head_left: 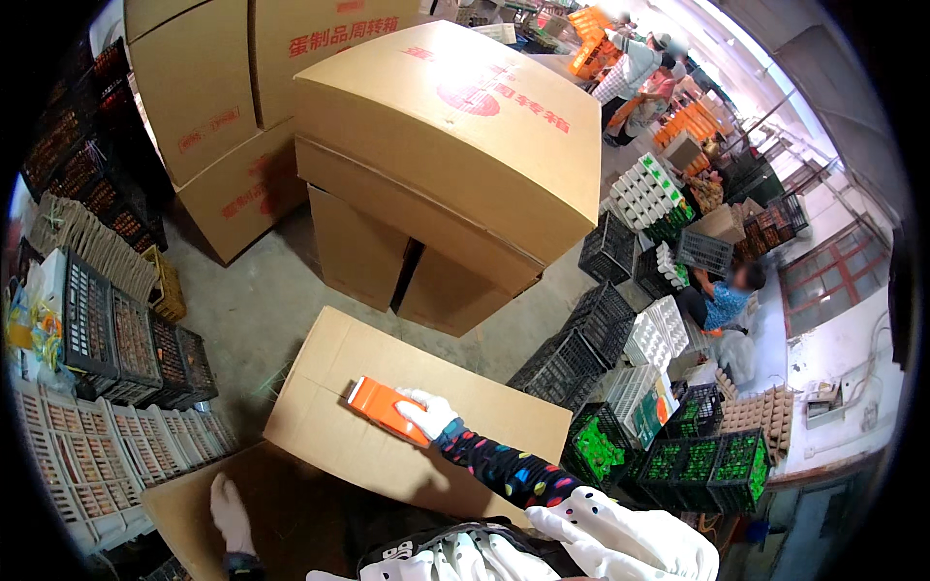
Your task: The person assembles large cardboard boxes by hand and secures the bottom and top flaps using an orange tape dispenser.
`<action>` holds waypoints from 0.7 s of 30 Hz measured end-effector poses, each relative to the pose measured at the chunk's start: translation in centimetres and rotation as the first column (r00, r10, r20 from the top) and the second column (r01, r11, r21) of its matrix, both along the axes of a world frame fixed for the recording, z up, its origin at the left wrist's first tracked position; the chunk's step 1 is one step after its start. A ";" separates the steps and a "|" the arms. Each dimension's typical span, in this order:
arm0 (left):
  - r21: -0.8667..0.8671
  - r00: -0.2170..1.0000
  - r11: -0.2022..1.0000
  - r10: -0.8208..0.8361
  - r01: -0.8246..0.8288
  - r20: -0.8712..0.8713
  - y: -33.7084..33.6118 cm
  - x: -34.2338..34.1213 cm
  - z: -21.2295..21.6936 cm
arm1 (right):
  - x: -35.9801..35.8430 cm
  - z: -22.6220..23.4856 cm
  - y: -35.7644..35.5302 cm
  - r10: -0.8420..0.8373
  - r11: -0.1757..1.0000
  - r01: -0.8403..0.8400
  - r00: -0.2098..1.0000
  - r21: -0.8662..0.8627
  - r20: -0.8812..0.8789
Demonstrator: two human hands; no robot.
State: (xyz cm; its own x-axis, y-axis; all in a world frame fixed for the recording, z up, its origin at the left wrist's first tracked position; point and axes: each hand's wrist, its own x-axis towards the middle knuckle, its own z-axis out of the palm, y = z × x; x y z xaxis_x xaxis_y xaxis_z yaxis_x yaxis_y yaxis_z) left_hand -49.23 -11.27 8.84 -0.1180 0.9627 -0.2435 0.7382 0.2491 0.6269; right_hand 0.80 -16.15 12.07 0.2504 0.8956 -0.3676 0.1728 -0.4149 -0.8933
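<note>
- right hand (426, 412), in a white glove, is wrapped around an orange tape dispenser (386, 407), pressing it down on the flap (407, 426) of a cardboard box.
- the dispenser sits roughly mid-flap, a little toward the flap's left edge, tilted, its far end pointing up-left.
- the right sleeve (509, 470) is dark with coloured dots, running down to the lower edge of the view.
- left hand (231, 513), also white-gloved, lies flat with fingers stretched out on the darker near flap (281, 504) of the same box, close to that flap's left edge; it grips nothing.
- the two hands are well apart, one on each flap.
- straight ahead on the concrete floor (252, 300), a stack of big cardboard boxes (455, 145), the top one shut, more stacked behind to the left.
- left side: white crates (87, 455) and dark crates (126, 339) of eggs, packed row on row.
- right side: black crates (572, 353) tipped on their sides, others further right with green inside (717, 465).
- white egg trays (644, 189) piled up beyond, brown trays (760, 412) near the right wall.
- a person in blue (722, 295) is crouched among the crates on the right; more people (635, 73) stand far back.
</note>
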 end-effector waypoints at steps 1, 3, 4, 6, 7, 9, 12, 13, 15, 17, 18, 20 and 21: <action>-0.015 0.987 0.997 -0.068 0.071 0.143 1.8 4.6 1.9 | 0.2 -0.2 -0.2 0.004 1.000 -0.004 1.000 -0.010 0.019; -0.214 0.628 0.971 0.099 0.110 0.772 4.1 11.3 2.1 | -0.1 -0.1 0.1 0.033 0.999 -0.032 0.998 -0.016 0.056; -0.293 0.548 0.947 0.176 0.134 0.818 5.2 14.1 0.8 | -0.3 0.0 0.3 0.035 0.999 -0.035 0.998 -0.008 0.046; -0.371 0.563 0.902 0.192 0.222 0.804 7.2 20.0 -0.2 | -0.4 0.2 0.3 0.034 0.999 -0.034 0.999 -0.001 0.026; -0.381 0.650 0.881 0.119 0.280 0.751 7.9 22.9 0.1 | -0.3 0.1 0.0 0.028 1.000 -0.028 0.999 -0.006 0.030; -0.413 0.624 0.788 0.047 0.456 0.780 9.8 26.7 -0.3 | -0.3 0.2 -0.2 0.024 1.000 -0.024 0.999 -0.008 0.038; -0.446 0.603 0.659 -0.015 0.606 0.798 9.7 29.7 0.0 | -0.4 0.3 -0.3 0.027 1.000 -0.027 1.000 0.013 0.008; -0.458 0.602 0.620 -0.030 0.637 0.798 9.6 30.1 0.1 | -0.3 0.2 -0.3 0.032 0.999 -0.033 0.999 0.011 0.008; -0.495 0.586 0.622 0.071 0.607 0.807 9.6 30.4 0.1 | -0.1 0.0 -0.4 0.040 0.999 -0.040 0.999 0.005 0.005; -0.535 0.566 0.616 0.170 0.578 0.807 9.5 30.5 0.0 | -0.2 -0.1 -0.6 0.045 0.999 -0.046 0.999 0.009 0.024; -0.526 0.529 0.603 0.194 0.600 0.826 9.7 30.3 -0.3 | -0.1 0.2 -0.4 0.054 0.998 -0.055 0.998 0.018 0.039; -0.517 0.470 0.577 0.244 0.632 0.848 9.8 29.4 -2.0 | -0.1 0.1 -0.3 0.091 0.996 -0.092 0.994 0.016 0.056; -0.536 0.476 0.569 0.268 0.623 0.838 9.7 29.4 -2.3 | 0.0 0.4 -0.4 0.105 0.994 -0.106 0.992 0.011 0.075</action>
